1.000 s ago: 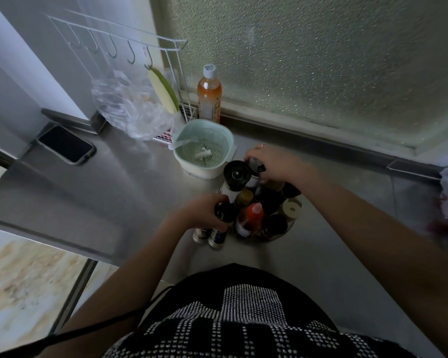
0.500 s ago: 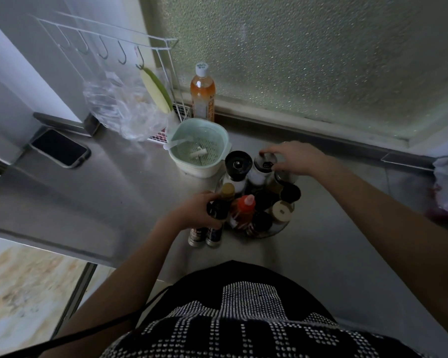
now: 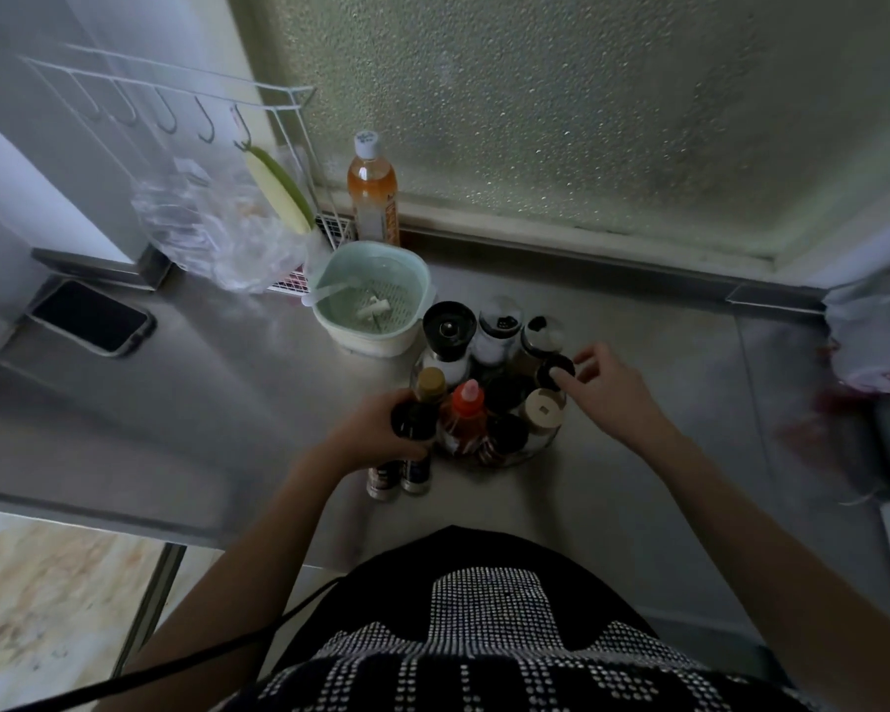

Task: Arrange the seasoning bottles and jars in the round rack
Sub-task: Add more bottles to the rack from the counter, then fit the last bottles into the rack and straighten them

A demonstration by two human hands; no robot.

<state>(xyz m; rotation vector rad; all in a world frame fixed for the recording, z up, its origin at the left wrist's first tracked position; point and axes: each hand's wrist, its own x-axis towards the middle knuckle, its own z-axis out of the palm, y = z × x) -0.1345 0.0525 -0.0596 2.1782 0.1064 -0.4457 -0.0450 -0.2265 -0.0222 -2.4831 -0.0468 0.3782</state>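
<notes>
The round rack (image 3: 527,454) stands on the steel counter, packed with seasoning bottles and jars: a black-topped grinder (image 3: 449,328), two clear shakers (image 3: 499,321), a red-capped sauce bottle (image 3: 467,403), a beige-lidded jar (image 3: 544,411) and a black-lidded jar (image 3: 556,370). My left hand (image 3: 376,429) grips a dark-capped bottle (image 3: 413,423) at the rack's left rim, with a second small bottle (image 3: 381,477) right beside it. My right hand (image 3: 607,388) rests at the rack's right side, fingertips on the black-lidded jar.
A pale green strainer bowl (image 3: 376,300) sits just behind the rack. An orange drink bottle (image 3: 373,197) stands by the frosted window. A phone (image 3: 91,316) lies far left near a wire hook rack with a plastic bag (image 3: 212,233). Bags lie at the right edge (image 3: 874,336).
My right hand has moved from the shakers at the back of the rack round to its right side, onto the black-lidded jar. My left hand keeps holding the bottles at the left rim.
</notes>
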